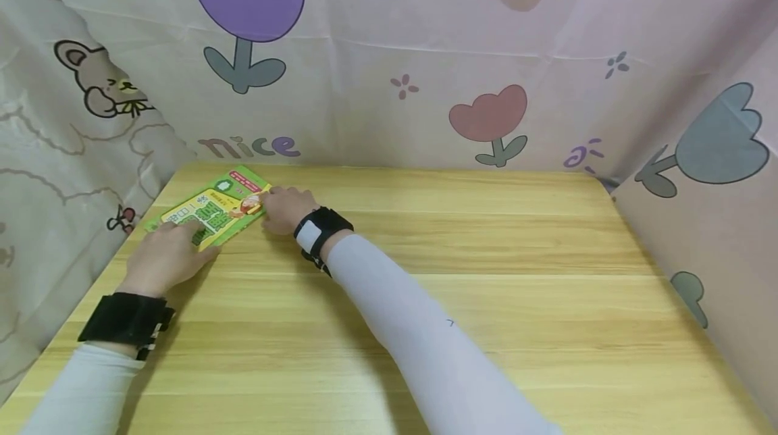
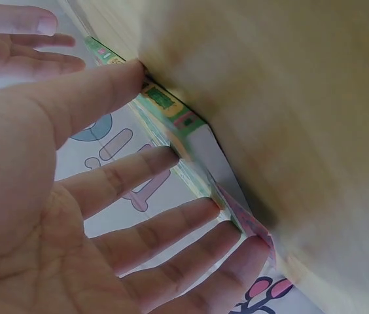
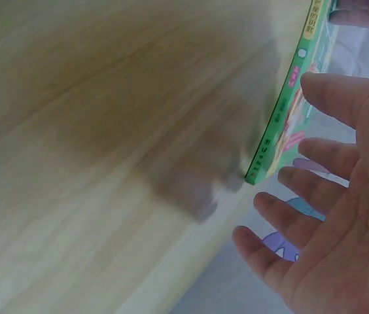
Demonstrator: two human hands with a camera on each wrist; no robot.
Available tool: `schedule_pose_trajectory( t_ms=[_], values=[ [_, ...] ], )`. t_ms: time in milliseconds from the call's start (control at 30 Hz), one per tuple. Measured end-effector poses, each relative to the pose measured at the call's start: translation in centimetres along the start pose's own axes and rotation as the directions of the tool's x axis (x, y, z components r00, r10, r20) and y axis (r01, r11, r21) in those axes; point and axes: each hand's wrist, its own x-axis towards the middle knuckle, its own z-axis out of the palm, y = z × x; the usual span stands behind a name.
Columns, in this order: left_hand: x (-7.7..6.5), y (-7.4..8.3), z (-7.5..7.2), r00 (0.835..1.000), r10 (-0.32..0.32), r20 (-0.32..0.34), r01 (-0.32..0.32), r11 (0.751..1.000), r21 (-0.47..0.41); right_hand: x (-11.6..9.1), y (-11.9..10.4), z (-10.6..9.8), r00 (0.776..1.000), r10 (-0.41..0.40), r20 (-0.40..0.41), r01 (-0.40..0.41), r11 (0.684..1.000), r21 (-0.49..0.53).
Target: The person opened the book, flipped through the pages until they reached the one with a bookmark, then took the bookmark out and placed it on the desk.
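A green and yellow book (image 1: 214,213) with a printed cover lies at the far left of the table, its spine (image 2: 165,104) facing the near side. My left hand (image 1: 165,258) rests on the book's near left part. In the left wrist view the thumb (image 2: 99,91) touches the spine, and the other fingers reach over the cover, fairly straight. By the book's right end is my right hand (image 1: 288,210), its fingers (image 3: 296,219) extended and spread. Its thumb overlaps the cover in the right wrist view; whether it presses there I cannot tell.
The wooden tabletop (image 1: 456,232) stretches right and toward me. A patterned curtain (image 1: 365,111) hangs along the back edge, with more cloth at the left (image 1: 48,219) and right (image 1: 717,232) sides.
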Motion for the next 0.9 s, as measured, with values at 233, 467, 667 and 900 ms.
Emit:
schedule_pose_trajectory(
  t_ms=[233,467,667,900],
  values=[
    [-0.5,0.2,-0.3,1.000,0.014,0.006,-0.014,0.999,0.030,0.5,-1.4,0.3,1.000,-0.004,0.011,0.004,1.000,0.016],
    [-0.9,0.9,-0.2,1.000,0.030,0.006,-0.030,0.999,0.042,1.1,-1.5,1.0,1.000,-0.001,0.015,0.001,1.000,-0.002],
    [-1.0,1.3,-0.1,1.000,0.020,-0.009,-0.020,0.999,0.036,0.7,-1.0,0.9,1.000,-0.007,-0.008,0.007,0.999,-0.049],
    [-1.0,1.2,-0.2,1.000,0.019,0.022,-0.019,1.000,0.015,-1.0,-0.7,0.6,0.998,-0.049,-0.039,0.044,0.990,-0.134]
  ],
)
